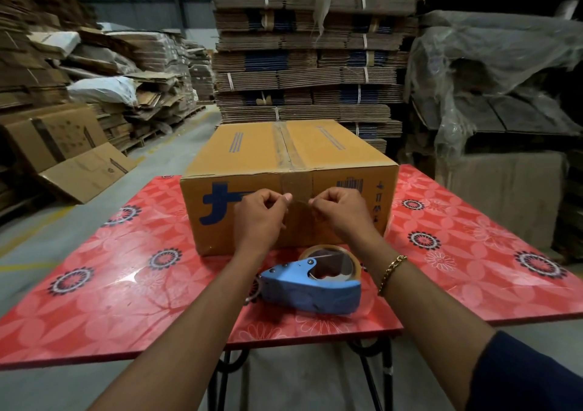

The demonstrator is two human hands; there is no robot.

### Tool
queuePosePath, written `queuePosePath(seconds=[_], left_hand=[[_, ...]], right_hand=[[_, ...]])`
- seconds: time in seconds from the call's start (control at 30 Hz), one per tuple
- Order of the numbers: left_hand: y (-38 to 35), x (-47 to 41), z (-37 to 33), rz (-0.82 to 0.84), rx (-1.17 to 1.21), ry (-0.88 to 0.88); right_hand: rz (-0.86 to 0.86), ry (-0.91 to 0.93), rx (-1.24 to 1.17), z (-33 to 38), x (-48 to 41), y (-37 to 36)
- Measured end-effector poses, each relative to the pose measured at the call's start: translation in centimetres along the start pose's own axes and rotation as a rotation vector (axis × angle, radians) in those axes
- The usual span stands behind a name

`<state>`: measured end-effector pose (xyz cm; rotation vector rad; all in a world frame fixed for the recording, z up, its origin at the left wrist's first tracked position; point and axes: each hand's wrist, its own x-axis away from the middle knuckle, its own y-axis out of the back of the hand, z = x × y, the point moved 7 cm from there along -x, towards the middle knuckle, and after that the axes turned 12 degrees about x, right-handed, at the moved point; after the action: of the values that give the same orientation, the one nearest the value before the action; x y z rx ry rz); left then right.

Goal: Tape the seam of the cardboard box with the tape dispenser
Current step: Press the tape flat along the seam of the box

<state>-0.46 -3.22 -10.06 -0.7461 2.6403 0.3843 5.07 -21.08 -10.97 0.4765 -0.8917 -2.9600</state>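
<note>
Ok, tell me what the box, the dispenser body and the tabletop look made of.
Box: brown corrugated cardboard, matte, creased edges.
Dispenser body: looks like blue painted metal or hard plastic, with a screw; hard to tell which.
Tabletop: glossy red floral laminate or plastic; reflections show.

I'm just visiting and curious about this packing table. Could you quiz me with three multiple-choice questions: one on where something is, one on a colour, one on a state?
1. Where is the tape dispenser?
A. on the cardboard box
B. on the table, between the forearms
C. on the floor

2. What colour is the dispenser's body?
A. blue
B. green
C. black

3. What state is the cardboard box in?
A. flaps open
B. crushed flat
C. closed, tape along the top seam

Answers: 1 B, it lies on the red floral table; 2 A, its casing is blue; 3 C, tape runs down the middle.
</note>
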Motion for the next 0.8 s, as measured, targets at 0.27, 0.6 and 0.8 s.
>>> queuePosePath(seconds=[0.27, 0.6, 0.8], left_hand=[[-0.1, -0.3, 0.3, -0.062, -0.102, -0.057], [-0.1, -0.5, 0.3, -0.054, -0.209, -0.173], [0.4, -1.6, 0.2, -0.062, -0.373, -0.206]], right_hand=[[-0.138, 0.211, 0.479, 1.0, 0.2, 2.8], [-0.063, 0.717, 0.876, 7.0, -3.2, 0.9], [-0.1, 0.716, 0.838, 6.8, -3.1, 1.0]])
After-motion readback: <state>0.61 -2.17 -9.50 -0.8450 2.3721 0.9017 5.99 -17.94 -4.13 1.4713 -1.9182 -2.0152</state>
